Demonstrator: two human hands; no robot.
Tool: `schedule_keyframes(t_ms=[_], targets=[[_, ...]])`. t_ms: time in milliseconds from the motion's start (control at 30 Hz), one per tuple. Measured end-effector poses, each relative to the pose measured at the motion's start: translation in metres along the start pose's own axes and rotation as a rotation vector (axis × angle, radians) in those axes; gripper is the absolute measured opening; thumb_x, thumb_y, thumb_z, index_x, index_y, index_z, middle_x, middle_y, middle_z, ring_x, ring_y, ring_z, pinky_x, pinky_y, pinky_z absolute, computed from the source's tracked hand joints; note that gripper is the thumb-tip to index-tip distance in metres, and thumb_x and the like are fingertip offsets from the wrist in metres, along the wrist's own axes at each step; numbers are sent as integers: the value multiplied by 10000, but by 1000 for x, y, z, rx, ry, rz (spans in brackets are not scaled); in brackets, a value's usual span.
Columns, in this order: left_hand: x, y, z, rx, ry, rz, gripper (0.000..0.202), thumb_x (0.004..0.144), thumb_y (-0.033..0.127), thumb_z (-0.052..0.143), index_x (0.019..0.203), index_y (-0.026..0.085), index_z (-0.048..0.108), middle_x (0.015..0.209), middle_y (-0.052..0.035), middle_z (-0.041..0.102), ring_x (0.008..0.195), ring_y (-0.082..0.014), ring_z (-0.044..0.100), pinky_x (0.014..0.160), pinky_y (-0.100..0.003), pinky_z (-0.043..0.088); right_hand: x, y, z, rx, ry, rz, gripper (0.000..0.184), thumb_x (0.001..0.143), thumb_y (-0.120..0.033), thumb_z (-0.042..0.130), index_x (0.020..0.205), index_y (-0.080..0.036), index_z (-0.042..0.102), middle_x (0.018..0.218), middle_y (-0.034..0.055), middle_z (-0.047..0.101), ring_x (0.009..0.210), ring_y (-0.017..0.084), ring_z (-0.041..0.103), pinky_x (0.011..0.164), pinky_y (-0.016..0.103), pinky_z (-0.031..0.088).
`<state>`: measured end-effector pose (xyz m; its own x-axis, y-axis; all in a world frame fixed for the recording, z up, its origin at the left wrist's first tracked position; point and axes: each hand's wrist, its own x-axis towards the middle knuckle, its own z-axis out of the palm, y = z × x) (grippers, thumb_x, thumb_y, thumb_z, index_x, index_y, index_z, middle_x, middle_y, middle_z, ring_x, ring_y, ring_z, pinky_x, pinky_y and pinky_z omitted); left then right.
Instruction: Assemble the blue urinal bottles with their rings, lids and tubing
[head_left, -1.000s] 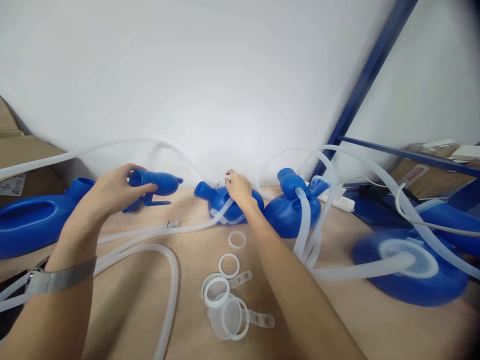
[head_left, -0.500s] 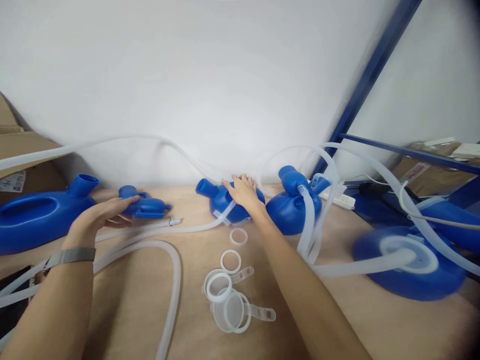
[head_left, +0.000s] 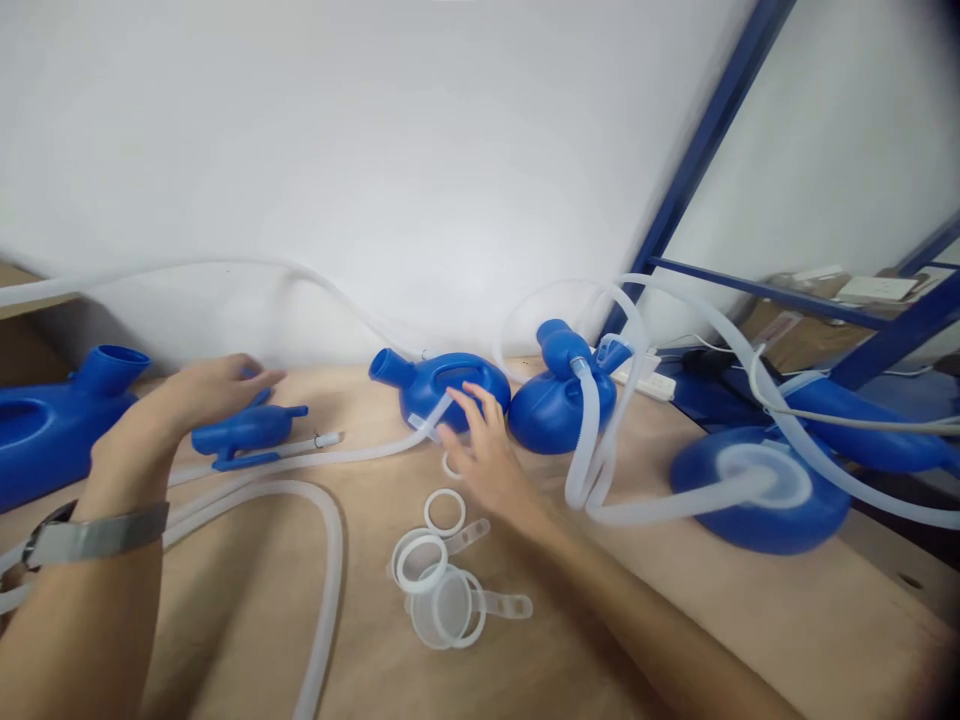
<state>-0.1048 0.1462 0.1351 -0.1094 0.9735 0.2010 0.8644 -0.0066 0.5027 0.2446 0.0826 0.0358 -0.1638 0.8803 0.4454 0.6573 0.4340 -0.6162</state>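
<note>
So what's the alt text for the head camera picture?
The left hand hovers above a small blue plastic spouted piece and the right hand hovers beside a blue plastic handled jug on a tan wooden table, among clear tubes and white rings.

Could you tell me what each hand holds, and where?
Neither grips anything: the left hand is open beside the blue spout; the right hand hovers open above a white ring.

glossy blue plastic bottle (head_left: pixel 442 385), translucent tubing (head_left: pixel 322 560), matt wooden tabletop (head_left: pixel 247 610)

from the right hand (head_left: pixel 487 465), bare surface (head_left: pixel 675 640) lay open at 4 o'clock; clear cups (head_left: pixel 442 612) and tubing (head_left: pixel 330 580) crowded 7 o'clock.
</note>
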Motion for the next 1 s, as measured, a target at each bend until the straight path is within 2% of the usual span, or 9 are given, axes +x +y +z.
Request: schedule_keyframes(t_ms=[133,233,333,533,633,733,800,900,1000], targets=[[-39,70,36,11,-417,369,579,818,658,674,1246,271,730,1187,-93,772,1061,-306,738,893,-378,592,-42,18,-1,-34,-169,-100,449,1061,-391,479,1490,-270,528,1597,143,442,1537,289,377,1255,558,355],[-73,114,78,109,-260,838,495,963,531,578,1402,311,641,1513,-119,598,1299,-323,638,1094,-459,509,-54,35,-4,-51,-202,-104,513,1057,-405,497,1554,-287,449,1669,144,340,1575,309,326,1257,572,359],[-86,128,114,275,-50,1044,558,978,446,622,1508,287,556,1667,-162,412,1517,-411,403,1176,-611,397,-52,49,-14,-80,-33,-86,606,1053,-423,493,1618,-269,338,1642,175,320,1554,323,357,1255,585,361],[-47,90,145,477,148,845,717,961,478,665,1592,193,477,1621,-237,455,1510,-460,386,1234,-668,243,-41,53,-35,-74,362,36,627,1023,-371,510,1608,-249,321,1568,171,387,1513,336,391,1253,624,331],[-35,79,148,488,178,765,659,989,505,612,1578,229,502,1574,-235,517,1504,-444,396,1228,-717,176,-45,24,-44,73,293,44,601,1026,-365,507,1596,-266,344,1522,153,475,1442,298,493,1190,552,454],[-36,79,148,521,195,692,597,1005,468,596,1567,284,517,1595,-249,479,1481,-457,414,1173,-752,229,-44,-20,-66,77,73,-174,404,1034,-351,530,1434,-362,590,1399,77,612,1324,251,599,1148,467,509],[-36,81,147,528,190,648,590,999,465,605,1550,266,540,1614,-276,435,1475,-471,411,1145,-755,265,-31,-38,-90,-21,132,-212,329,1048,-349,491,1298,-381,702,1302,66,671,1265,267,630,1137,495,503],[-34,78,146,511,200,583,573,999,481,587,1518,237,575,1622,-289,412,1475,-487,395,1139,-785,233,3,-30,-129,-272,226,-114,329,1029,-337,491,1211,-301,762,1305,102,681,1282,327,603,1160,550,442],[-27,64,144,516,252,510,534,1019,468,535,1502,244,580,1620,-275,423,1481,-478,384,1156,-796,170,34,3,-156,-398,132,170,388,1043,-384,469,1302,-229,712,1315,148,688,1304,357,596,1121,549,447]])
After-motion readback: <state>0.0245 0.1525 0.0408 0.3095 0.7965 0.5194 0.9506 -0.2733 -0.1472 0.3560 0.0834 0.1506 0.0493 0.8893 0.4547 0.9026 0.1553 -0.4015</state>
